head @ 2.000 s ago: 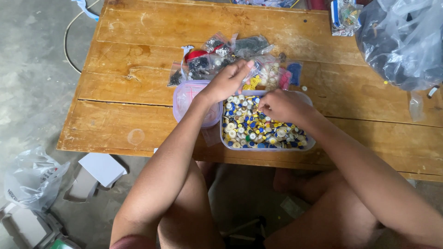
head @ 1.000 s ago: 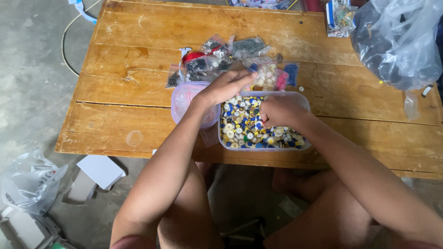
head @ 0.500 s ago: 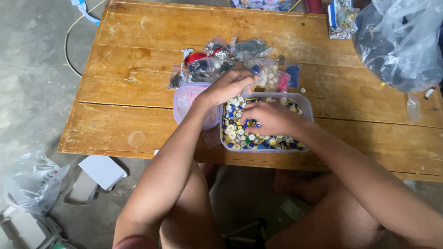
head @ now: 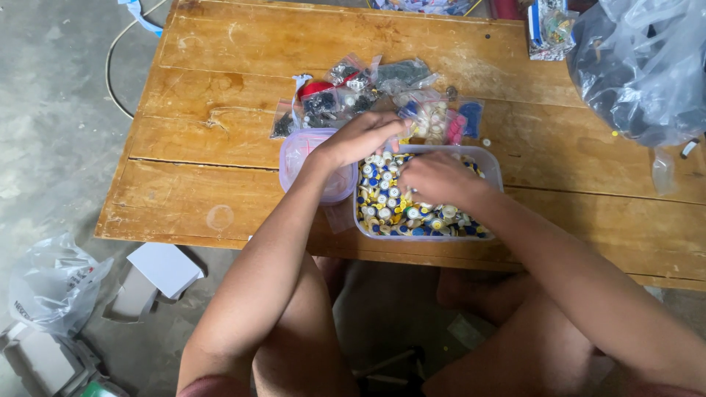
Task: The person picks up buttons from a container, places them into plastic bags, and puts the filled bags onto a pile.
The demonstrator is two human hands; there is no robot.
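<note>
A clear plastic tub [head: 494, 170] full of small round blue, white and yellow pieces [head: 390, 206] stands near the front edge of the wooden table [head: 220, 88]. My right hand [head: 437, 179] lies palm down in the tub, fingers curled among the pieces. Reaching over the tub's far left corner, my left hand [head: 360, 140] has its fingertips bunched together just above the pieces. What either hand holds is hidden. A lilac round container [head: 300, 151] sits against the tub's left side, under my left wrist.
Several small clear bags of parts [head: 375, 92] lie just behind the tub. A big plastic bag [head: 640, 66] fills the table's right back corner. On the floor at left are a crumpled bag [head: 51, 287] and white boxes [head: 165, 268].
My right hand has slid from the tub's right side to its middle, over the pieces. My left hand has stayed at the far left corner.
</note>
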